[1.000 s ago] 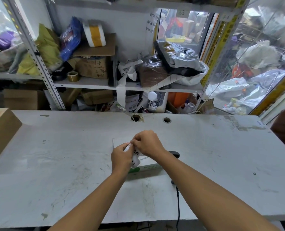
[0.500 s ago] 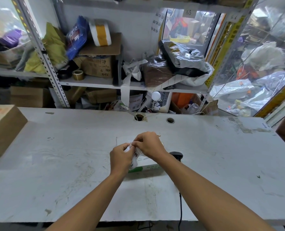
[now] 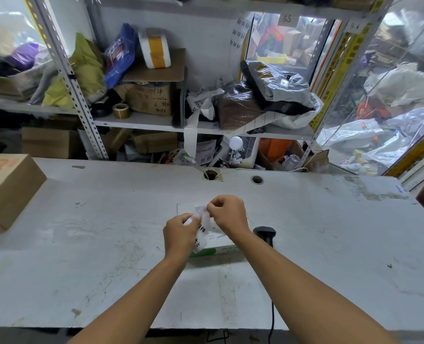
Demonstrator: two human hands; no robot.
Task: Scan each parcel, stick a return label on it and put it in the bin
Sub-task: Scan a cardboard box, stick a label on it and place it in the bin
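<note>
A flat white parcel [image 3: 218, 245] with a green front edge lies on the worn white table [image 3: 106, 232], mostly hidden beneath my hands. Above it I hold a white return label [image 3: 202, 225] printed with black characters. My left hand [image 3: 179, 234] pinches its lower left part. My right hand [image 3: 228, 214] pinches its upper edge, and the two sheets of the label are parted between the hands. A black handheld scanner [image 3: 265, 234] lies just right of the parcel, its cable running off the table's near edge.
A brown cardboard box [image 3: 6, 189] sits at the table's left edge. Two cable holes [image 3: 256, 180] pierce the tabletop at the back. Metal shelving [image 3: 141, 120] behind holds boxes, tape rolls and bagged parcels. A heap of plastic bags [image 3: 384, 135] fills the right.
My right hand has lifted up and away from my left hand, drawing the label's top sheet apart from its backing. The view has drifted slightly.
</note>
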